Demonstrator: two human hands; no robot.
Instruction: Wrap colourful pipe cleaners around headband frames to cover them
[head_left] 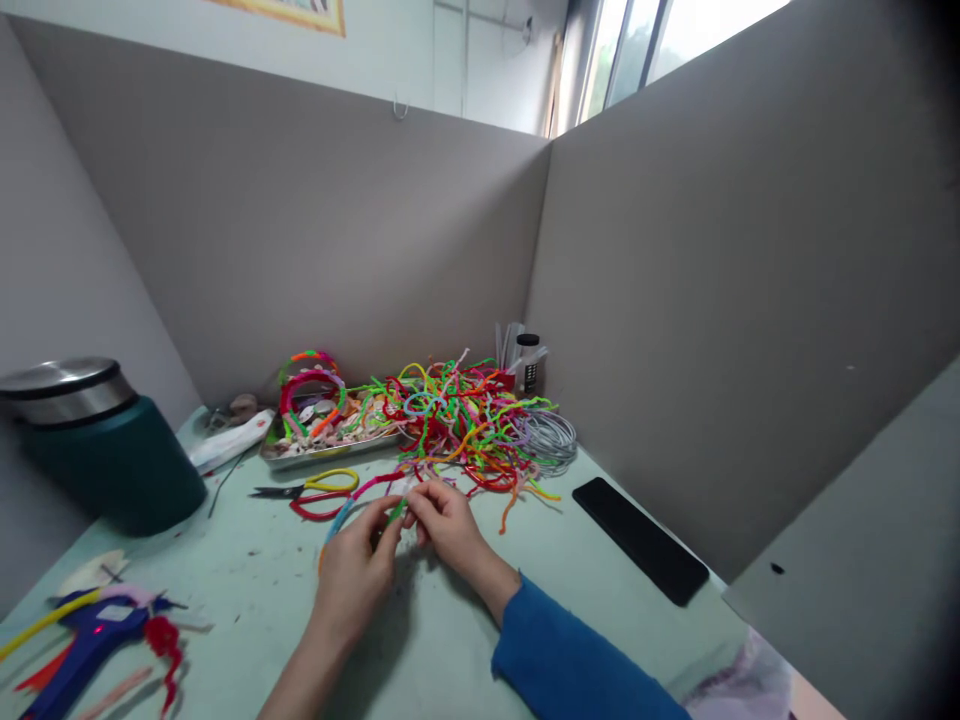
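Note:
My left hand [358,560] is closed around a length of pipe cleaner in several colours [341,520]. Blue, orange and pink stretches of it curve out past my knuckles, and a green bit shows at the fingertips. Thumb and fingers of my right hand [448,522] pinch at that same green end, so the fingertips of both hands nearly meet. What exactly sits between the right fingertips is too small to make out. Just beyond my left hand lie scissors [307,491] with one yellow and one red handle loop.
A heap of coloured pipe cleaners [457,410] lies behind my hands, beside a metal tray [330,455] and a grey wire coil [551,442]. A teal flask [112,470] and a blue glue gun [97,640] are left, a black phone [639,540] right. Grey partitions [337,220] surround the table.

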